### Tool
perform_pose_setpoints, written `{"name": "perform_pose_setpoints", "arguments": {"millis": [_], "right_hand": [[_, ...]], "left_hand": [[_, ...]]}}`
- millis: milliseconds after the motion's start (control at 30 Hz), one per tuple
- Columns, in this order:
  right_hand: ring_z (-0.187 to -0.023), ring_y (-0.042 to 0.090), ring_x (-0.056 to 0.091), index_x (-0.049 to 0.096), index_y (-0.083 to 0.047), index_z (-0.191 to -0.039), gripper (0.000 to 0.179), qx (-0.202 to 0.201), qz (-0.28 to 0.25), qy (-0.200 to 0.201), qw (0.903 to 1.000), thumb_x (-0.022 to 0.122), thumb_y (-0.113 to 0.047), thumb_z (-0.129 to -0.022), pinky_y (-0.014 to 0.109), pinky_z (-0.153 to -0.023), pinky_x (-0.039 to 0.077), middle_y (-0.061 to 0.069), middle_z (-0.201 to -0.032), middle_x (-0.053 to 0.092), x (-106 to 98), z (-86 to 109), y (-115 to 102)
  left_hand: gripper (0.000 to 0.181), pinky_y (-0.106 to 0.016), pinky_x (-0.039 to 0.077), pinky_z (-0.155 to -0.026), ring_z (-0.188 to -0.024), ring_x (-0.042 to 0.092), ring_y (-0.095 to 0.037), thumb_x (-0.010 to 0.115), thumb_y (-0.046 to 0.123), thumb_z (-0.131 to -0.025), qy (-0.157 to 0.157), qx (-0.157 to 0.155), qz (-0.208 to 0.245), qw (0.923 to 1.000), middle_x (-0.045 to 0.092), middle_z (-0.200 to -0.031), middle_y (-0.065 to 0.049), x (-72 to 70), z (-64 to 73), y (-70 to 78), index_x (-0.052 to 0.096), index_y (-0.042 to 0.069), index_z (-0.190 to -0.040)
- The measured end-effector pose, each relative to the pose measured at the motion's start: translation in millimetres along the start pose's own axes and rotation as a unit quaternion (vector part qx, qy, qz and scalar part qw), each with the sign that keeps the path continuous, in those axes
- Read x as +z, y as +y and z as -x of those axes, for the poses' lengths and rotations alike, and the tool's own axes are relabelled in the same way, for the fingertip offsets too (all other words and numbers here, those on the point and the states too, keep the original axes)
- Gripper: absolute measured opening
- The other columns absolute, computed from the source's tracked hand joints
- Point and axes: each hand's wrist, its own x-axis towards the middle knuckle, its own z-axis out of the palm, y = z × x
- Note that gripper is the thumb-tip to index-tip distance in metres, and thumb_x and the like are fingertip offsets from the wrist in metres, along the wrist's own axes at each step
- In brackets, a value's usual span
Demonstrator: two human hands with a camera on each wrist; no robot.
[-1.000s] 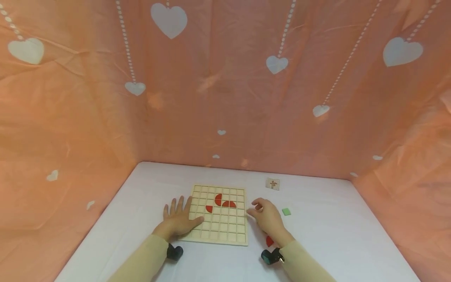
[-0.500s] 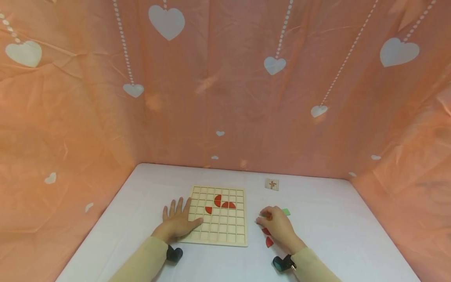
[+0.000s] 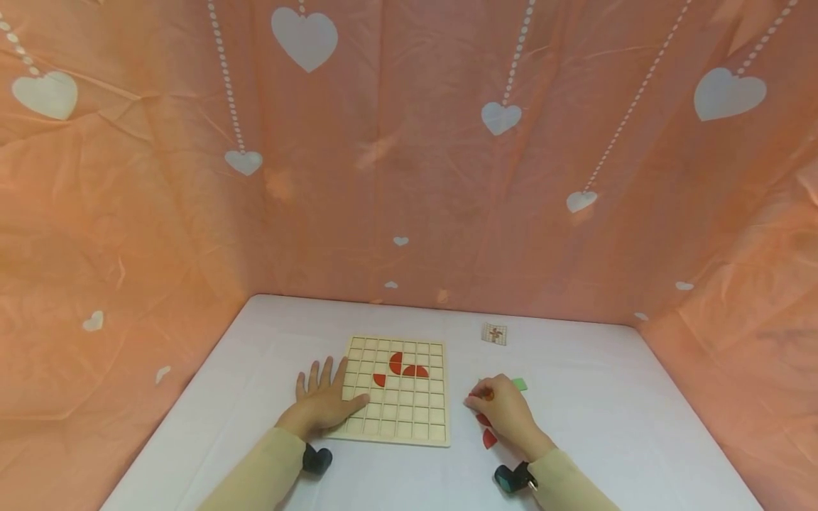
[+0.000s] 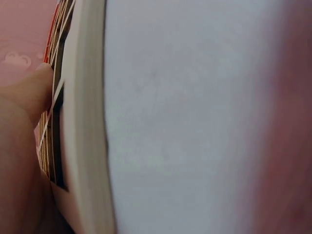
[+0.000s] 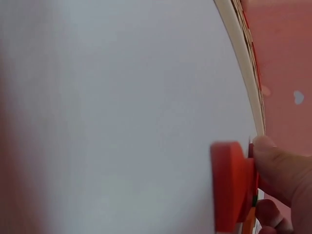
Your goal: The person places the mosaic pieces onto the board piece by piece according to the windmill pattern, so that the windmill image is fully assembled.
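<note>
My left hand lies with fingers spread over the left edge of a square wooden grid board, its thumb on the cells. Several red quarter-circle tiles sit in the board's upper cells. To the right of the board, my right hand pinches a red tile between thumb and fingers, close to the table. Two more red tiles, one in front and one partly under the hand, lie on the table. In the right wrist view the thumb presses a thin red edge, behind a nearer red tile.
A green tile lies beyond the right hand, partly covered by it. An orange piece shows beside the fingers. A small printed pattern card is at the back right of the white table. Pink curtains surround the table.
My right hand has moved right and nearer from the board's edge to the loose tiles, and its fingers have closed on a red one. The left hand has stayed on the board.
</note>
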Motion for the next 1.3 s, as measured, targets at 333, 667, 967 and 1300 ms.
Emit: {"name": "perform_pose_setpoints", "arguments": {"millis": [333,667,967,1300], "right_hand": [[-0.077,0.017,0.049,0.064,-0.013,-0.083,0.014,-0.001,0.009,-0.004,0.9999,0.078,-0.019,-0.083,0.03,-0.063,0.043,0.002,-0.085,0.051,2.1,-1.0,-3.2],[-0.068,0.014,0.05,0.06,-0.017,-0.081,0.019,-0.016,0.011,-0.01,0.9998,0.079,-0.017,-0.081,0.027,-0.054,0.043,-0.003,-0.073,0.053,3.1,-1.9,-3.7],[-0.062,0.013,0.051,0.059,-0.019,-0.087,0.016,-0.007,0.012,-0.031,0.9994,0.075,-0.021,-0.086,0.028,-0.051,0.044,-0.003,-0.07,0.055,1.8,-0.8,-7.8],[-0.064,0.014,0.049,0.061,-0.017,-0.092,0.007,-0.024,-0.02,0.003,0.9995,0.067,-0.018,-0.092,0.029,-0.055,0.042,-0.004,-0.074,0.055,12.5,-10.3,-29.3]], "left_hand": [[0.099,-0.064,-0.013,-0.106,-0.141,-0.011,-0.048,0.053,0.064,-0.088,0.003,0.002,0.0,1.0,0.0,-0.158,-0.027,0.5,-1.7,-0.8,0.011,0.004,-0.155],[0.1,-0.064,-0.014,-0.106,-0.141,-0.011,-0.049,0.054,0.066,-0.087,0.003,0.0,0.002,1.0,-0.001,-0.158,-0.027,2.3,-2.9,-2.8,0.011,0.005,-0.155],[0.101,-0.065,-0.012,-0.106,-0.141,-0.011,-0.049,0.054,0.066,-0.087,0.005,-0.003,-0.001,1.0,0.0,-0.158,-0.027,2.7,-2.7,-2.5,0.012,0.005,-0.155],[0.102,-0.065,-0.012,-0.106,-0.141,-0.01,-0.049,0.054,0.067,-0.086,0.006,-0.003,-0.002,1.0,0.0,-0.158,-0.027,3.5,-4.8,-3.0,0.012,0.005,-0.155]]}}
